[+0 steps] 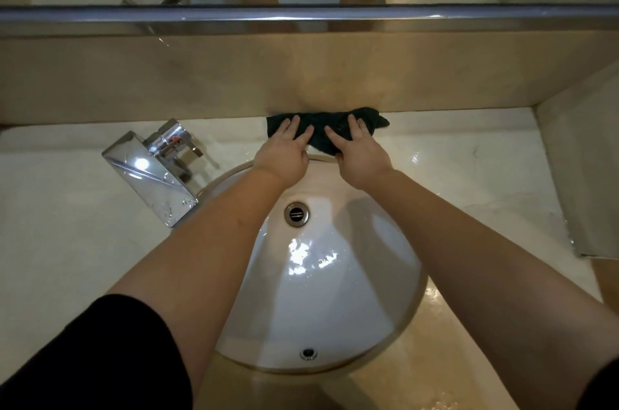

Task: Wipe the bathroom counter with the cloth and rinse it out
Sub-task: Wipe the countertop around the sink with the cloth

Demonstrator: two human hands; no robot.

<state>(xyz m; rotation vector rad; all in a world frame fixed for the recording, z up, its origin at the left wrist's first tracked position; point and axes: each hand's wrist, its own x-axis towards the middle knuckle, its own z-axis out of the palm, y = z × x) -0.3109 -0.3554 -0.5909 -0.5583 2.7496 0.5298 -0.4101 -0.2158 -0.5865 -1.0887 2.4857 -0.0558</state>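
both forearms reach forward over the sink (335, 292), palms down. the left hand (284, 150) and right hand (360, 153) lie flat with fingers straight and slightly spread, pressing the dark cloth (330, 133) onto the counter (452, 155). the cloth lies under the fingertips at the counter's back edge, against the backsplash (234, 81), its long axis running left to right along that edge. the faucet (150, 171) stands at the left.

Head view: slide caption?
Left hand and right hand press a dark cloth onto the counter behind the basin, beside a chrome faucet.
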